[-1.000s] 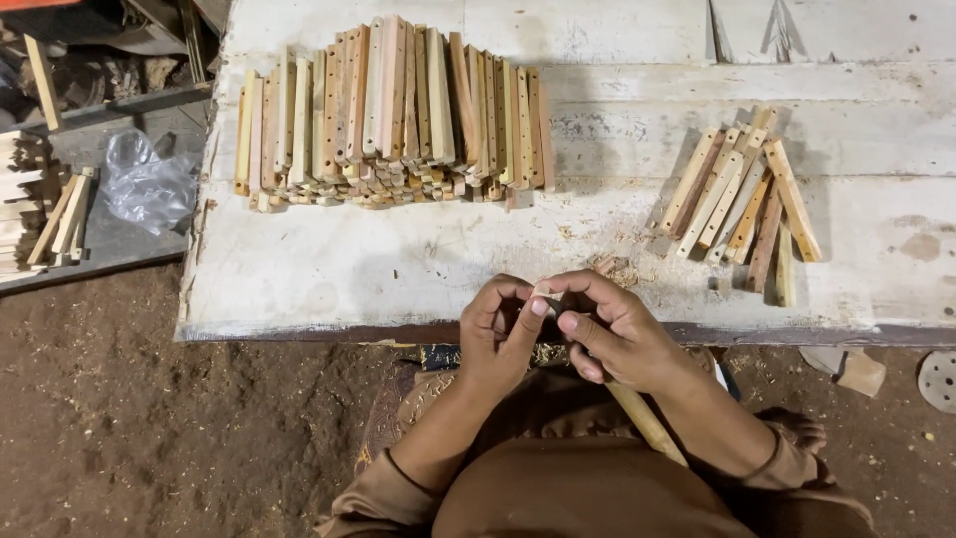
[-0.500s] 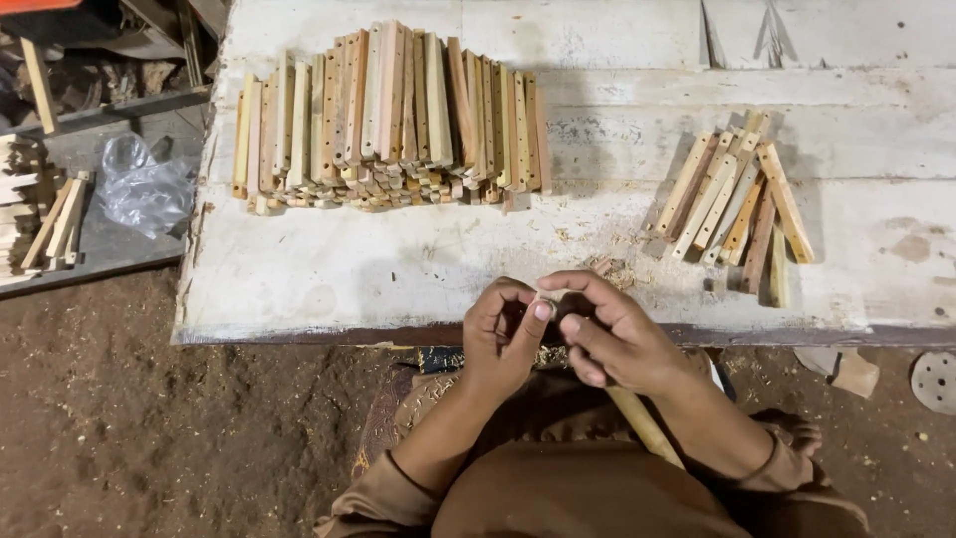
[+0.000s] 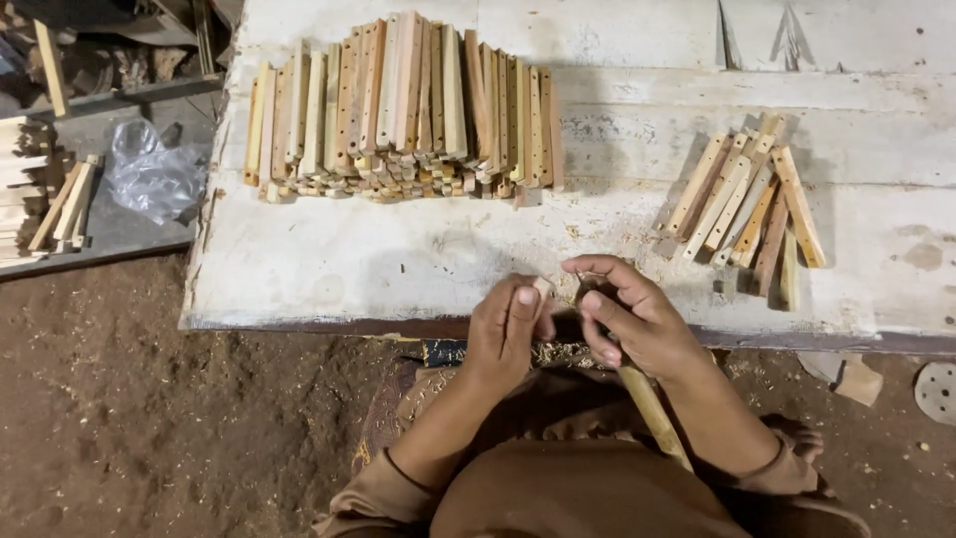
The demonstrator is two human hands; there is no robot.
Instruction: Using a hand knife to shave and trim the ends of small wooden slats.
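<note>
My left hand point(image 3: 508, 334) grips a small wooden stick point(image 3: 543, 289) whose pale end shows above the thumb, at the near edge of the white workbench point(image 3: 349, 269). Close beside it, my right hand point(image 3: 632, 319) is closed on a tool with a long wooden handle point(image 3: 652, 413) that runs down toward my lap. The tool's working end is hidden between the two hands. A large stack of cut wooden sticks point(image 3: 398, 110) lies at the back left of the bench. A smaller pile of sticks point(image 3: 747, 204) lies at the right.
Wood shavings litter the bench near my hands. A clear plastic bag point(image 3: 149, 174) and more sticks point(image 3: 60, 204) sit on a low shelf at the left. A wood offcut point(image 3: 856, 379) and a round disc point(image 3: 938, 391) lie on the dirt floor at right.
Both hands shifted slightly at the bench edge while keeping their grips. The piles did not move.
</note>
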